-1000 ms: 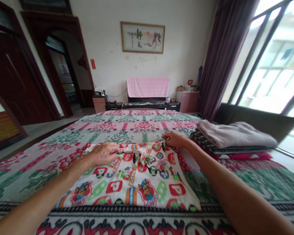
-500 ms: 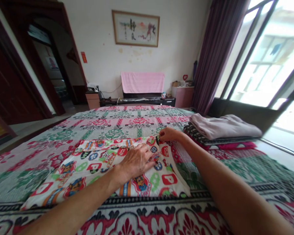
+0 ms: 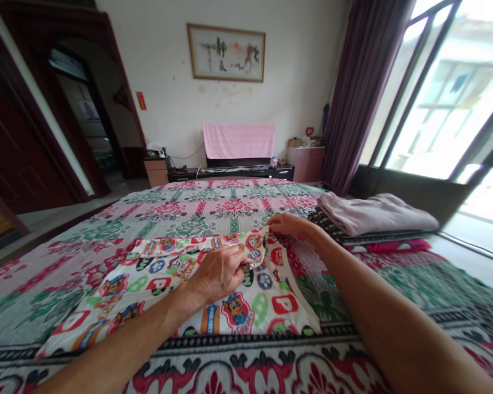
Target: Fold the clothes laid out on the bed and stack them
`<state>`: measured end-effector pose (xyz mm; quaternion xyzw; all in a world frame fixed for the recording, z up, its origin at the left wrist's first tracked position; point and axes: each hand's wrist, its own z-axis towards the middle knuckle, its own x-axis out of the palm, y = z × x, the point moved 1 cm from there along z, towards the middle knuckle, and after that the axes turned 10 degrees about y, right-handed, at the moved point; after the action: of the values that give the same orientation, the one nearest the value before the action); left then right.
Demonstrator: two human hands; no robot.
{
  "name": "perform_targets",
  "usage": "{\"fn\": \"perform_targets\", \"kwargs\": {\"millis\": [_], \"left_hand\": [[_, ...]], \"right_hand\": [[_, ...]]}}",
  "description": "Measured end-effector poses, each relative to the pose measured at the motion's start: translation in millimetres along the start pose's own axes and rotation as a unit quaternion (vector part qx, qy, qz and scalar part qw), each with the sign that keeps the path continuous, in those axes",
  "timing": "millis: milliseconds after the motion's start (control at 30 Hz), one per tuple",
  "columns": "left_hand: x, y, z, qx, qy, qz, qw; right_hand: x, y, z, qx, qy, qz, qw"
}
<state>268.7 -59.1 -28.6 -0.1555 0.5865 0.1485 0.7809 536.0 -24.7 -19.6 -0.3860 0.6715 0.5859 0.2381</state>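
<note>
A white garment (image 3: 230, 314) printed with colourful cartoon dogs and badges lies spread on the patterned bedspread (image 3: 230, 372). Its far edge is folded over in a strip. My left hand (image 3: 224, 271) is closed over the middle of the cloth, pinching a fold of it near the strip. At the far right corner of the garment, my right hand (image 3: 285, 224) grips the edge and lifts it slightly. Whether the cloth is a shirt or trousers I cannot tell.
A stack of folded clothes (image 3: 373, 219), pale mauve on top, sits on the bed to the right. Beyond the bed's far end stands a low black cabinet (image 3: 238, 171) with a pink towel (image 3: 238, 141) above it. Windows (image 3: 447, 93) and a purple curtain (image 3: 361, 87) are on the right.
My left hand has gone from lying spread on the garment to pinching a fold, shifting slightly left. The cloth between my hands is now raised. My right hand stays at the corner.
</note>
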Motion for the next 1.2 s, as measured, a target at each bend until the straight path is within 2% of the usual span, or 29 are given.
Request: {"fn": "perform_targets", "kwargs": {"millis": [67,167,267,367,500,667,800,867,933,1033,1133,1200], "left_hand": [[-1.1,3,0,-0.027,-0.006,-0.014,1.0],[-3.0,10,3,-0.109,-0.044,-0.049,0.992],[-4.9,25,4,-0.215,-0.071,-0.076,0.971],[-4.2,46,1,-0.305,-0.051,-0.056,0.949],[-0.5,67,-4,-0.337,0.006,-0.006,0.941],[1.4,68,-5,-0.327,0.029,0.011,0.945],[-1.0,65,-5,-0.325,0.012,0.009,0.946],[-4.5,62,-3,-0.302,-0.009,0.002,0.953],[-9.8,55,0,-0.255,-0.04,-0.014,0.966],[-18.6,38,3,-0.144,-0.07,-0.066,0.985],[-22.9,18,4,-0.022,-0.048,-0.109,0.993],[-21.5,9,3,0.028,-0.01,-0.109,0.994]], "right_hand": [[-2,-1,-4,-0.018,0.044,0.053,0.997],[-3,-2,-11,-0.03,0.099,0.108,0.989],[-3,-2,-14,-0.011,0.107,0.149,0.983],[-1,-2,-11,0.002,0.081,0.194,0.978],[2,-2,-6,-0.048,0.085,0.207,0.974],[4,3,-7,-0.066,0.128,0.182,0.973],[1,12,-10,-0.064,0.172,0.121,0.976],[0,16,-10,-0.061,0.169,0.059,0.982],[0,18,-8,-0.045,0.135,-0.017,0.99],[3,17,-4,-0.013,0.068,-0.08,0.994],[7,12,0,-0.017,0.039,-0.057,0.997],[8,9,1,-0.022,0.038,-0.033,0.998]]}}
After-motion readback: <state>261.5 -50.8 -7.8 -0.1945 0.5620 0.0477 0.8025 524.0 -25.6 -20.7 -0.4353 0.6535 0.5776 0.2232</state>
